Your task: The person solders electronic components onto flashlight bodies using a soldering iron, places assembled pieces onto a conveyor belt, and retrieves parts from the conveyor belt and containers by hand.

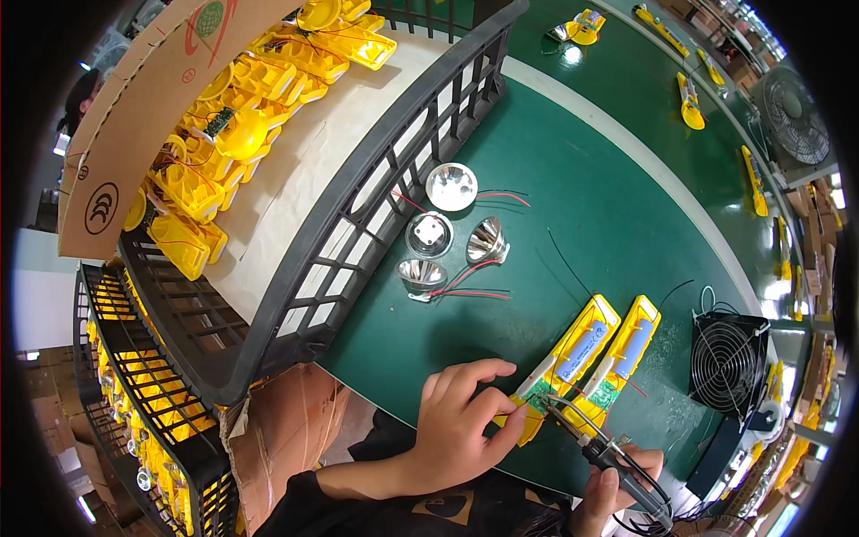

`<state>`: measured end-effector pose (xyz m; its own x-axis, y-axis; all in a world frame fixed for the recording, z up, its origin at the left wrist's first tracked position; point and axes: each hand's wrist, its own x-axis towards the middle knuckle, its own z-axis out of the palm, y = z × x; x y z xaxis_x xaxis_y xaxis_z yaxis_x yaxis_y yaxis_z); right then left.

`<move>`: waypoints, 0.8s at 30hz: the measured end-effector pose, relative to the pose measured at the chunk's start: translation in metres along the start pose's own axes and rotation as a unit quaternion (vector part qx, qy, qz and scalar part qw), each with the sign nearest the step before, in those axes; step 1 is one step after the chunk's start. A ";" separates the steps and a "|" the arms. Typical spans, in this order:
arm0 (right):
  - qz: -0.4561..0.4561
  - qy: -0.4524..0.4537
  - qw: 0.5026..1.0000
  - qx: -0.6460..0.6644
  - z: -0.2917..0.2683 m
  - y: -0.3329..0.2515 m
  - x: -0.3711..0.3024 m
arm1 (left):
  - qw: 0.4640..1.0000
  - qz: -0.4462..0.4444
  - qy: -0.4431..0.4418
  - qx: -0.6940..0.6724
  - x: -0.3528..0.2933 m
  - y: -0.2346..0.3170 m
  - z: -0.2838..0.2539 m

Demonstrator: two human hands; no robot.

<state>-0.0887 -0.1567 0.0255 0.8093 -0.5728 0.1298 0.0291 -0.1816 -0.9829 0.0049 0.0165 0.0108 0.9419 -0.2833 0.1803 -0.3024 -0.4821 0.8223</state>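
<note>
Two yellow lamp housings lie side by side on the green table, the left one (602, 312) and the right one (644, 311). Each carries a blue cylindrical battery (582, 351) and a small green circuit board (606, 391). My right hand (640, 465) grips a soldering iron (631, 479) with a curved metal tube along it, its tip at the left housing's board (538, 394). Beside that board is my left hand (461, 421), thumb and index finger drawn together at the housing's edge. Whatever they pinch is too small to make out.
Several silvery reflectors (452, 187) with red and black wires sit left of the housings. A black plastic crate (313, 224) borders the table's left, with yellow housings (242, 134) beyond. A small black fan (729, 365) stands at right. More yellow lamps (689, 103) lie along the far green surface.
</note>
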 end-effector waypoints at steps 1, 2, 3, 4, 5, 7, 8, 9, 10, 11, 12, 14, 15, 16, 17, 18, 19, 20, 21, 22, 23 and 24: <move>-0.001 -0.008 1.000 -0.006 0.000 0.000 0.000 | 1.000 -0.002 -0.008 -0.003 0.000 0.000 0.000; 0.002 -0.002 1.000 -0.013 0.000 -0.001 -0.001 | 1.000 0.001 0.001 -0.002 0.000 0.000 0.000; 0.003 0.011 1.000 -0.012 0.001 -0.002 -0.001 | 1.000 0.003 0.002 -0.001 0.000 0.000 0.000; 0.006 0.004 1.000 -0.020 0.001 -0.002 -0.001 | 1.000 0.000 -0.006 -0.001 -0.001 0.000 0.000; -0.016 0.018 0.999 -0.025 0.002 -0.003 0.000 | 1.000 0.004 0.002 0.000 -0.001 -0.001 0.001; -0.038 0.031 0.998 -0.031 0.003 -0.004 0.000 | 1.000 0.000 -0.005 0.000 -0.001 -0.001 0.001; -0.029 0.044 0.998 -0.024 0.003 -0.005 0.000 | 1.000 0.004 0.005 -0.001 -0.001 -0.002 0.002; -0.023 0.069 0.997 -0.008 0.003 -0.005 0.000 | 1.000 0.006 0.006 0.002 -0.002 -0.002 0.002; -0.030 0.086 0.996 -0.020 0.004 -0.005 0.000 | 1.000 0.005 -0.002 0.002 -0.002 -0.003 0.002; -0.032 0.079 0.996 -0.025 0.003 -0.005 0.000 | 1.000 0.009 0.008 0.004 -0.002 -0.003 0.003; -0.033 0.090 0.995 -0.017 0.001 -0.006 0.000 | 1.000 0.013 0.009 0.005 -0.003 -0.003 0.003; -0.015 0.056 0.998 -0.001 -0.007 -0.009 -0.001 | 1.000 0.018 0.010 0.007 -0.003 -0.004 0.003; -0.016 0.056 0.998 -0.001 -0.010 -0.009 -0.001 | 1.000 0.017 0.010 0.000 -0.004 -0.004 0.002; -0.025 0.060 0.998 -0.002 -0.012 -0.007 -0.001 | 1.000 0.016 0.010 -0.006 -0.004 -0.004 0.001; -0.034 0.064 0.997 -0.003 -0.014 -0.006 -0.001 | 1.000 0.017 0.010 -0.006 -0.005 -0.003 0.000; -0.017 0.063 0.998 0.006 -0.017 -0.007 -0.002 | 0.999 0.050 0.006 0.005 -0.005 -0.003 -0.002; -0.018 0.062 0.998 0.004 -0.018 -0.006 -0.003 | 0.996 0.083 0.002 0.017 -0.006 -0.003 -0.003; -0.014 0.058 0.998 0.000 -0.019 -0.006 -0.003 | 0.996 0.084 0.002 0.017 -0.006 -0.004 -0.004; -0.020 0.056 0.998 0.008 -0.020 -0.006 -0.004 | 0.994 0.101 -0.008 0.046 -0.007 -0.004 -0.006; -0.009 0.054 0.999 -0.003 -0.020 -0.005 -0.004 | 0.990 0.118 -0.017 0.075 -0.007 -0.005 -0.006; -0.033 0.065 0.997 -0.012 -0.019 -0.005 -0.004 | 0.990 0.119 -0.017 0.076 -0.007 -0.005 -0.006; -0.056 0.076 0.995 -0.022 -0.019 -0.004 -0.004 | 0.989 0.119 -0.020 0.088 -0.007 -0.005 -0.006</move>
<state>-0.1033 -0.1684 0.0311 0.7045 -0.6607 0.2591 0.0857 -0.2833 -0.9552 0.0007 0.0264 0.0085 0.8357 -0.4370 0.3325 -0.5385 -0.5333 0.6524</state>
